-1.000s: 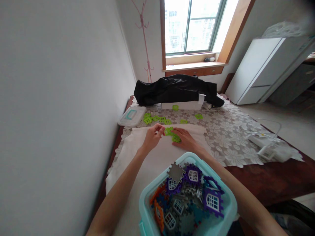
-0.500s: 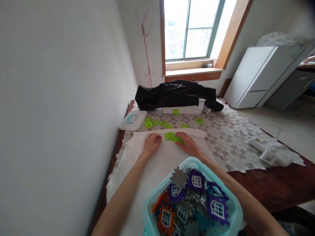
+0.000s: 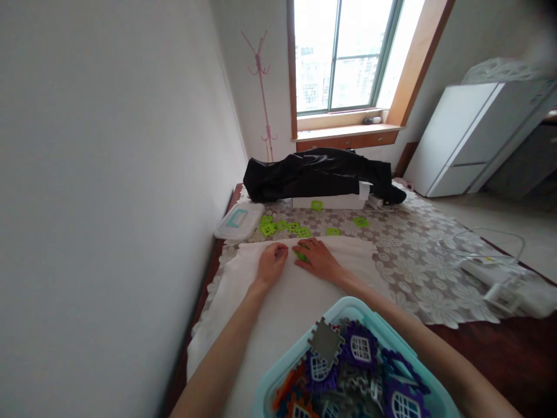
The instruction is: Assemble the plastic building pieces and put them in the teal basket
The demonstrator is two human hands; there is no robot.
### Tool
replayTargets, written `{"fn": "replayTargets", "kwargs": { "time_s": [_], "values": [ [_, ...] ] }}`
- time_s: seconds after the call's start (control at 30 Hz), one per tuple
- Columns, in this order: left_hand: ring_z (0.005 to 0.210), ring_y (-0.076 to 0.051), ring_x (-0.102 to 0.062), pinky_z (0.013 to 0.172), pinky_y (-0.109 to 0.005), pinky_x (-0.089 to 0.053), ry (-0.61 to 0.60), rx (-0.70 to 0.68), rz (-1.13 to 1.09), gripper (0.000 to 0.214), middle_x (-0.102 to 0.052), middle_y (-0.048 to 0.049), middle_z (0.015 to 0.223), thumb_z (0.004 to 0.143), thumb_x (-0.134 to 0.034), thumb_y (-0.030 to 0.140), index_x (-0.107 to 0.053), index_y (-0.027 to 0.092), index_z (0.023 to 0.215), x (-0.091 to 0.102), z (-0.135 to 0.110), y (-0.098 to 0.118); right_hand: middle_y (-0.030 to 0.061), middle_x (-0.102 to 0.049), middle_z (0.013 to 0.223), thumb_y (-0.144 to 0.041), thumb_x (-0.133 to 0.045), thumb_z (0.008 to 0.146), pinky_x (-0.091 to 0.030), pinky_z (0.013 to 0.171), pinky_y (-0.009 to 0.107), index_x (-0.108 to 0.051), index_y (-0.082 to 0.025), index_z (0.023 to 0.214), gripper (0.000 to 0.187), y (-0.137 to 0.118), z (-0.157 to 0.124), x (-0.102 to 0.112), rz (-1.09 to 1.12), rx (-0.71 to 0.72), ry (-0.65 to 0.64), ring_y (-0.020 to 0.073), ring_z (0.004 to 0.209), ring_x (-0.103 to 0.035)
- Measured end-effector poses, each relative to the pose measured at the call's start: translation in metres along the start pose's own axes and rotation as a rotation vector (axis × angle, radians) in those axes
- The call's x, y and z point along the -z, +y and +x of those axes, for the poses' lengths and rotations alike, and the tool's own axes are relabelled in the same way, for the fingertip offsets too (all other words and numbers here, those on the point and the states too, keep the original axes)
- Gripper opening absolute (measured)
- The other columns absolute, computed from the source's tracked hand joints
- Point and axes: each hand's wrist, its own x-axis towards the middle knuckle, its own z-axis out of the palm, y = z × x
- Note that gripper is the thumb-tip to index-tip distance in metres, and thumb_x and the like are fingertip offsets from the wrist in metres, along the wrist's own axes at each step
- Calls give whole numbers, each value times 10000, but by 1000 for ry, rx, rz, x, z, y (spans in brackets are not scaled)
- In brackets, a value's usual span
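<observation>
My left hand (image 3: 271, 262) rests on the white cloth (image 3: 278, 302) with its fingers curled under, and I see nothing in it. My right hand (image 3: 317, 259) lies flat, fingers together, over joined green toy tiles (image 3: 300, 254) that peek out from under its fingertips. The two hands are close together at the far edge of the cloth. More loose green tiles (image 3: 278, 226) lie just beyond on the lace tablecloth. A teal bin (image 3: 278, 377) full of purple, grey and orange window tiles stands near my body.
A white wall runs along the left. A teal-and-white lid (image 3: 239, 220) lies at the table's far left. A black garment (image 3: 317, 173) and a white box (image 3: 331, 202) lie at the back. White cables and a charger (image 3: 500, 284) are on the right.
My left hand came down from a raised pinch and now rests curled on the cloth. My right hand slid left over the green tiles, covering most of them. The view tilted up slightly.
</observation>
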Motion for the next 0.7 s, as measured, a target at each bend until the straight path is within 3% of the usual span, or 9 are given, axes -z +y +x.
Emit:
{"fn": "replayTargets", "kwargs": {
  "time_s": [0.1,0.2,0.33,0.43,0.5,0.6,0.7],
  "values": [
    [1092,-269,-668,1040,-428,-514,182,-19,80,140,-758,-95,1086,938,-610,217,-720,193,1021,0,19,-6,138,-645,1356,-368,-620,1036,-448,1090,459,-653,-189,1344,358,-2,3,2,32,23,-13,307,1260,-533],
    [1143,-287,-646,1106,-463,-482,254,-85,187,138,-745,-107,1095,924,-587,178,-697,192,1006,0,47,-12,129,-665,1272,-273,-649,993,-454,1062,435,-655,-168,1293,317,-1,0,4,74,26,-8,293,1202,-543],
    [1303,-301,-588,1177,-468,-451,223,-94,322,294,-695,-129,1293,905,-593,194,-661,185,1192,-4,82,-21,103,-666,1238,-204,-630,975,-444,1077,420,-668,-202,1295,322,2,-4,4,135,57,3,273,1198,-545],
    [1494,-339,-446,1260,-499,-371,193,-25,445,611,-546,-187,1545,906,-621,248,-494,128,1491,-10,100,-28,97,-667,1232,-212,-650,968,-444,1080,417,-693,-207,1265,300,5,-5,3,166,63,23,268,1199,-548],
    [1548,-385,-380,1274,-524,-343,159,55,518,747,-438,-238,1634,928,-632,335,-384,84,1586,-14,108,-31,98,-668,1231,-230,-670,964,-450,1072,417,-703,-206,1253,292,7,-3,2,176,65,34,266,1193,-550],
    [1545,-440,-382,1254,-563,-347,82,146,610,786,-376,-283,1665,976,-578,469,-365,60,1613,-17,114,-33,96,-667,1227,-238,-690,954,-458,1060,415,-708,-207,1242,290,8,-1,2,184,72,43,262,1181,-553],
    [1482,-440,-464,1207,-570,-399,31,147,656,675,-485,-261,1600,1009,-511,499,-494,82,1539,-16,115,-32,95,-667,1202,-204,-703,922,-466,1046,403,-712,-196,1206,284,8,0,3,175,76,46,259,1159,-554]
  ]
}}
